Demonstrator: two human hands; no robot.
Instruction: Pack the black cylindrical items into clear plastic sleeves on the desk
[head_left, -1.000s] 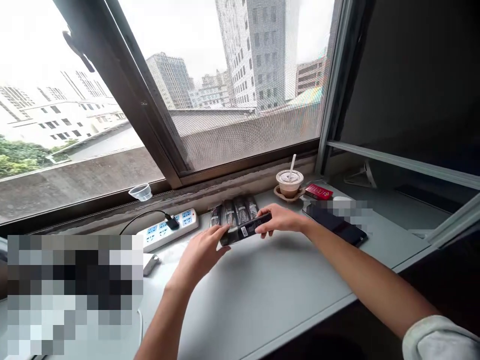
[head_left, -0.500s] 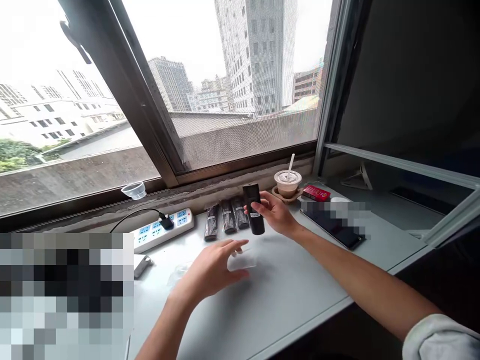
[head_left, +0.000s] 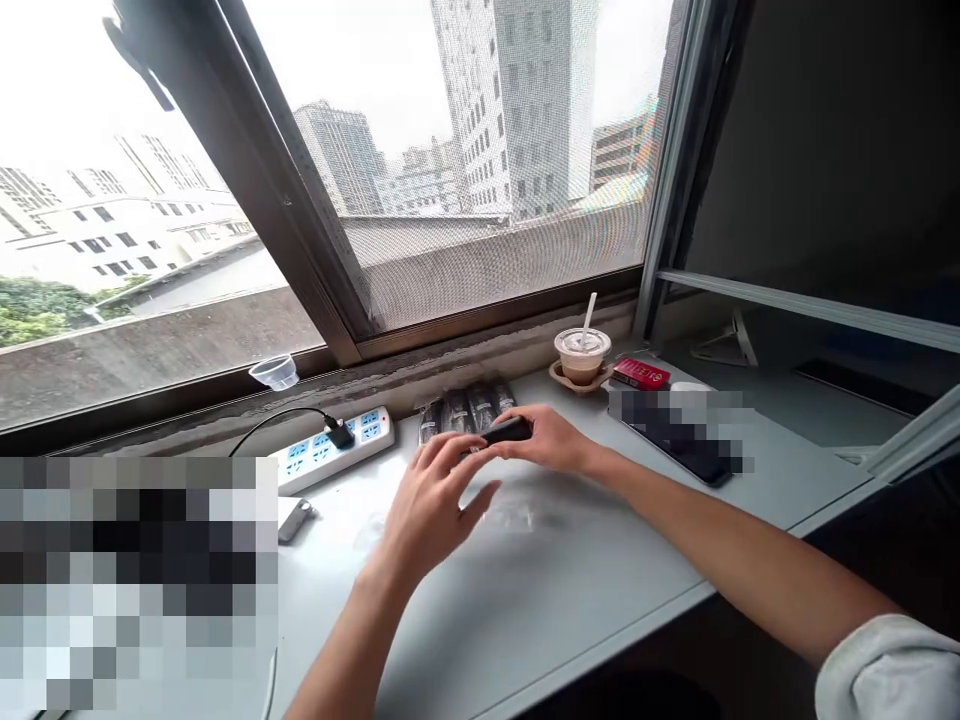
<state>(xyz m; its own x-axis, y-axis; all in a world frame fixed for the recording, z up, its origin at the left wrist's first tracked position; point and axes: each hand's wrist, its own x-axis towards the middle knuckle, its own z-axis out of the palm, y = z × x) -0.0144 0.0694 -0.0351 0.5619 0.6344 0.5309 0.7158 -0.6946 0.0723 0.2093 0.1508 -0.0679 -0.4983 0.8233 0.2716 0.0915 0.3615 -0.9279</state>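
Reaching forward, right grip clamped on black package, left grip spread just beside it

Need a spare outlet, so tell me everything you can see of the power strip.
The power strip is a long white plastic bar with blue-faced sockets, lying flat on the pale desk below the window sill. A black plug sits in one socket near its right end, its black cable arching left. No hand touches it.

**Open sliding window above a pale grey tabletop**

A dark metal window frame with insect screen is set over a stained concrete sill; high-rise towers are seen beyond under white, overcast daylight.
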